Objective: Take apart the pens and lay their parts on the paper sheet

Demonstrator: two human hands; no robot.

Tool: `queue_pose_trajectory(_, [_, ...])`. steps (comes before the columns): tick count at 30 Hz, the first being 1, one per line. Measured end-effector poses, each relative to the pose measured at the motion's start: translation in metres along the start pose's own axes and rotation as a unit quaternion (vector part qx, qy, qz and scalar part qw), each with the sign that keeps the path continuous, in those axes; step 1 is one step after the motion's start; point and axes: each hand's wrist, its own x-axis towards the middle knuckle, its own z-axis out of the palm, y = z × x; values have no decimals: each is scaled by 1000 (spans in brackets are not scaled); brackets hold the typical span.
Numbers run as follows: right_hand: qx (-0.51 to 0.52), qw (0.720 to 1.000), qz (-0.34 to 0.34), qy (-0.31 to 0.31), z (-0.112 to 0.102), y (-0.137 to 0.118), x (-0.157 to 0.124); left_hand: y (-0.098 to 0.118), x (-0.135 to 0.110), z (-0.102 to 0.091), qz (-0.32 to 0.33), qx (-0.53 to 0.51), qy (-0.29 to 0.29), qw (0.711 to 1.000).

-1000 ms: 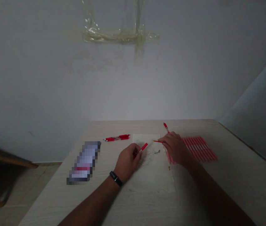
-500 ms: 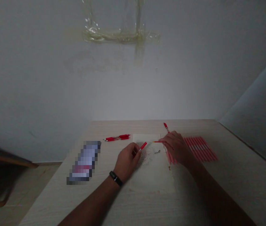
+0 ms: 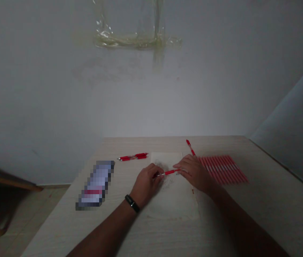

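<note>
My left hand (image 3: 148, 180) is closed on a pen barrel with a red grip (image 3: 169, 172), which points right. My right hand (image 3: 195, 171) pinches a thin red refill (image 3: 177, 170), its end at the barrel's right end. How far the refill sits inside the barrel I cannot tell. Both hands are over a pale sheet (image 3: 176, 205) with dark and reddish smudges. Just beyond my right hand lies a red pen piece (image 3: 190, 147). Several thin red sticks (image 3: 223, 169) form a row beside that hand.
Two red pens (image 3: 134, 157) with metallic tips lie at the back left of the wooden table (image 3: 130, 228). A pixelated phone-like slab (image 3: 96, 184) rests farther left. Behind the table rises a wall (image 3: 151, 107) with clear tape on it.
My right hand has moved left and slightly down, bringing the refill to the barrel. The barrel in my left hand has turned from slanting upward to nearly level.
</note>
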Motion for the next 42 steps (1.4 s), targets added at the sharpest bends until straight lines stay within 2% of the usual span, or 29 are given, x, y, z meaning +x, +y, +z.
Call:
queue_pose_trajectory(8, [-5, 999, 20, 41, -9, -1, 0, 2, 0, -1, -6, -2, 2, 1000])
queue_pose_trajectory(18, [5, 1000, 21, -1, -1, -5, 1, 6, 0, -1, 3, -13, -9, 1000])
queue_pose_trajectory(26, [27, 999, 27, -1, 2, -6, 0, 5, 1, -2, 5, -20, -8, 1000])
queue_pose_trajectory(33, [-13, 999, 46, -12, 5, 2, -1, 2, -1, 2, -29, 7, -1, 1000])
queue_pose_trajectory(42, [-50, 996, 62, -44, 21, 10, -4, -2, -2, 4, -59, 27, -11, 998])
